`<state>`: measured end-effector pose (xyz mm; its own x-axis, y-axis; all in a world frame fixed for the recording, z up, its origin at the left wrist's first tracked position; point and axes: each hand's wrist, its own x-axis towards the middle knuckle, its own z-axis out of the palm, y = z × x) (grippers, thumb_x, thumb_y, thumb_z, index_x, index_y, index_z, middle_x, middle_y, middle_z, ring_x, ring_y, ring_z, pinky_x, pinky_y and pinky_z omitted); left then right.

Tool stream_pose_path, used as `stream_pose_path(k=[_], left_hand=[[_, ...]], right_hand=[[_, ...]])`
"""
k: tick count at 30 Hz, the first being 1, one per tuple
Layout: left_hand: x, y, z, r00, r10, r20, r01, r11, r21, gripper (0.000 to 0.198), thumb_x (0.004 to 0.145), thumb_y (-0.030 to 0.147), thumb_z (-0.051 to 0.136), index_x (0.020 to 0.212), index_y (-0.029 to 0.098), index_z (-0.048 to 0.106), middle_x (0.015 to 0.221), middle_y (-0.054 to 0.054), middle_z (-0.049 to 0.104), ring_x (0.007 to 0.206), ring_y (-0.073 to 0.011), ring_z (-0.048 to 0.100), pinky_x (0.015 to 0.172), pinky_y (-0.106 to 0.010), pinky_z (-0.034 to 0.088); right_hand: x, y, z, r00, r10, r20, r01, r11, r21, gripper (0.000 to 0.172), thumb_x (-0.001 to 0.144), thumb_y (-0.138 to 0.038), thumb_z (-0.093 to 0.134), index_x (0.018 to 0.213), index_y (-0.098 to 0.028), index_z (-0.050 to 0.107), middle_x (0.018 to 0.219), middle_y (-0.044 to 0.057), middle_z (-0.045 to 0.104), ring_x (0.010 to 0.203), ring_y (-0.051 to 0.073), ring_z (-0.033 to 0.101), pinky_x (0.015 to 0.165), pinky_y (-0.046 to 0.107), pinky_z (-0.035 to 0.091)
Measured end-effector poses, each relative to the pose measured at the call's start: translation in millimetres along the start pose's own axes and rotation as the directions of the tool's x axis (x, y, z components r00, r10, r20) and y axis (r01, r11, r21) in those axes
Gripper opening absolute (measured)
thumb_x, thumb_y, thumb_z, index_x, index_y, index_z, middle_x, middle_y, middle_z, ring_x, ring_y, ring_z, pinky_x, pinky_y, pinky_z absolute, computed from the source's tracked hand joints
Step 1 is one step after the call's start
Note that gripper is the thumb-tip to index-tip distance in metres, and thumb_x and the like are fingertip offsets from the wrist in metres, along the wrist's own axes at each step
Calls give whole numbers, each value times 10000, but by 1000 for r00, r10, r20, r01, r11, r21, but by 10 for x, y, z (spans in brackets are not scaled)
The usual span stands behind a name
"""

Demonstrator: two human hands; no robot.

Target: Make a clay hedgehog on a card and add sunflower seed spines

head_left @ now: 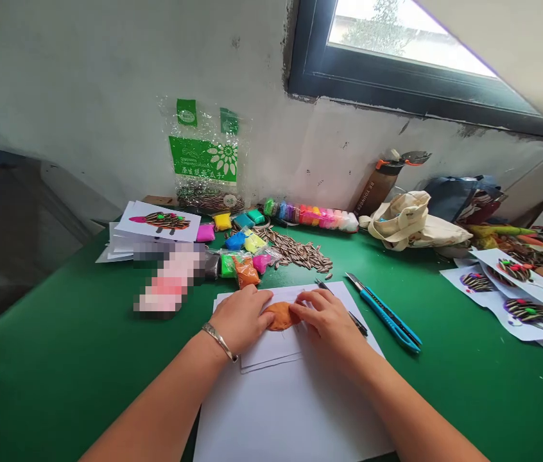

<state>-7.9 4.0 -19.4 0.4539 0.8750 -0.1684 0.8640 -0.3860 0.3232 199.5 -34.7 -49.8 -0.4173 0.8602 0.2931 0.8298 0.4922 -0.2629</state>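
Note:
A flattened oval of orange modelling clay (280,317) lies on a small white sheet (269,351) with pencil lines on it. My left hand (243,314), a silver bracelet at its wrist, rests on the paper with fingers stretched, its thumb touching the clay's left edge. From the other side, my right hand (327,317) presses fingertips on the clay's right edge, fingers apart and slightly bent; its thumb is mostly hidden. Under the small sheet is larger white paper (295,417). A black pen (359,324) lies partly beneath my right hand.
A blue utility knife (389,316) lies right of the paper. Behind are bagged coloured clays (247,272), sunflower seeds (300,250) and a seed bag (206,167). Decorated cards (163,219) are stacked left; more cards (522,308) lie right. A bottle (380,183) and cloth bag (401,221) stand behind.

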Motion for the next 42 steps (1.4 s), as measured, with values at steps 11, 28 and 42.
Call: stream_pose_path(k=[11, 28, 42], left_hand=[[-9, 1, 5, 1000, 9, -20, -9, 1000, -3, 272, 842, 356, 495, 1078, 285, 610, 989, -59, 598, 923, -233, 609, 695, -294, 447], [-10, 21, -38, 1000, 5, -3, -5, 1000, -5, 230, 841, 359, 500, 1022, 274, 615, 972, -58, 593, 872, -235, 611, 666, -293, 443], [0, -1, 21, 1000, 9, -14, -9, 1000, 14, 288, 854, 373, 485, 1106, 294, 601, 979, -59, 583, 894, -241, 606, 663, -301, 434]], right_hand=[[-12, 21, 48, 994, 93, 63, -94, 995, 24, 426, 816, -22, 481, 1099, -280, 667, 1121, 37, 640, 1013, 219, 519, 905, 379, 411], [4, 45, 64, 986, 156, 63, -159, 986, 44, 559, 733, 48, 443, 1155, -265, 633, 1119, 46, 637, 1022, 208, 520, 896, 352, 406], [-16, 81, 78, 990, 136, 25, -138, 984, 115, 537, 745, 38, 428, 1140, -253, 646, 1097, 58, 626, 999, 202, 518, 876, 338, 418]])
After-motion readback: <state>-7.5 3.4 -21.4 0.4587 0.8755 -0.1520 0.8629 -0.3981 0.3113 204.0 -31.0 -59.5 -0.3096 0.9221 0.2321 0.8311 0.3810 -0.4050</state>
